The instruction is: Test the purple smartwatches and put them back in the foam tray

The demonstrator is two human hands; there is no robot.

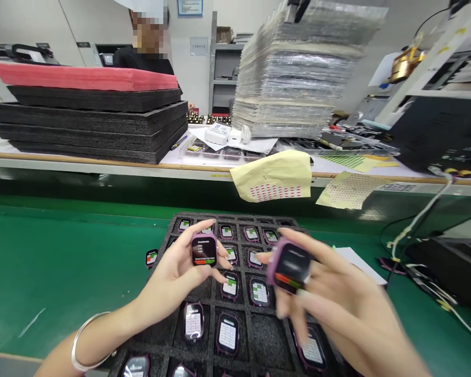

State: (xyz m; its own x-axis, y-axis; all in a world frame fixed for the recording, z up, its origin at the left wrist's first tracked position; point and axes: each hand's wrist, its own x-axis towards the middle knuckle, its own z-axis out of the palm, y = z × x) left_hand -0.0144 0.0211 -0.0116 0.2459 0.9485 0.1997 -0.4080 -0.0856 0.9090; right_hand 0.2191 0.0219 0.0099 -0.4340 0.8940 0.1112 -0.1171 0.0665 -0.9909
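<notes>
My left hand (180, 277) is closed around a purple-framed watch (204, 250), its lit dark screen facing me. On the right, my right hand (322, 283), partly blurred, grips another purple watch (291, 265) with a red and green strip on its screen. Both hands are raised over a black foam tray (269, 340) divided into compartments. Several watches with lit screens lie in it, among them one with a white grid (227, 333). A single watch (151, 257) rests beside the tray's left edge, showing red and green.
Behind the green table (63, 262) runs a shelf (204, 170) with black foam trays (90, 123), pink foam (82, 77) and stacked clear trays (290, 73). Yellow sheets (272, 175) hang from its edge. White cables (419, 214) hang at right. A person (145, 52) is behind.
</notes>
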